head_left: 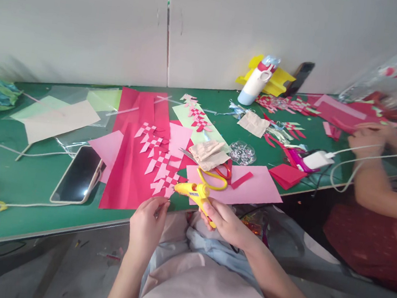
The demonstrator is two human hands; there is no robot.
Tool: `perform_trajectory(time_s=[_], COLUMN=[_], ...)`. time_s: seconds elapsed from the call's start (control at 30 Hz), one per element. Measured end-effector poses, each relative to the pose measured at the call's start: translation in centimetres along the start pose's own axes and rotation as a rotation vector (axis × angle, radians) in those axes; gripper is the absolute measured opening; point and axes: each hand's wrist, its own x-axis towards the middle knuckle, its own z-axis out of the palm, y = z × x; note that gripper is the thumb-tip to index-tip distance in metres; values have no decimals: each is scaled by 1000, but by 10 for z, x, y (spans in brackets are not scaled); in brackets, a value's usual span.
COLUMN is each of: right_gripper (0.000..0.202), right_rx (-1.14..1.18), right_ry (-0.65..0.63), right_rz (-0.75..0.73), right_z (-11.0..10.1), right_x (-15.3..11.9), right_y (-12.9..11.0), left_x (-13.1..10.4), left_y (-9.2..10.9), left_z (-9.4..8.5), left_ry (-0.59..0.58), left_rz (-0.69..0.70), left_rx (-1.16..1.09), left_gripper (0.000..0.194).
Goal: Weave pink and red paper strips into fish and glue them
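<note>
My right hand [222, 221] is wrapped round the handle of a yellow glue gun [193, 192], whose nozzle points left. At the table's front edge, my left hand [150, 215] is closed in a pinch just below the nozzle; what its fingertips hold is too small to make out. Beyond my hands a row of woven pink-and-red paper pieces [163, 163] lies on red paper [123, 178]. Yellow-handled scissors [212, 181] and red-handled scissors rest on a pink sheet [258, 187], partly beneath a beige cloth pouch [208, 154].
A phone [78, 173] lies at left on the green table [33, 216]. Farther back are a white bottle [258, 81], woven pieces on pale green paper [181, 113] and a tray of beads [242, 153]. At right are a charger [317, 160], cables and another person's hands [369, 140].
</note>
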Motion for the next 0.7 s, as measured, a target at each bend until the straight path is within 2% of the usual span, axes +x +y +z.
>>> perform_trajectory(time_s=[0.23,0.7], right_gripper=[38,43], right_rx=[9,34], right_ry=[-10,-8], right_rz=[-4,18], right_z=[0,0], right_x=[0,-2], right_y=[1,-1], left_x=[3,6], left_y=[1,3], left_z=[-2,0], left_ry=[-10,-11], left_rz=[2,-97], left_rx=[11,104], left_gripper=[19,13])
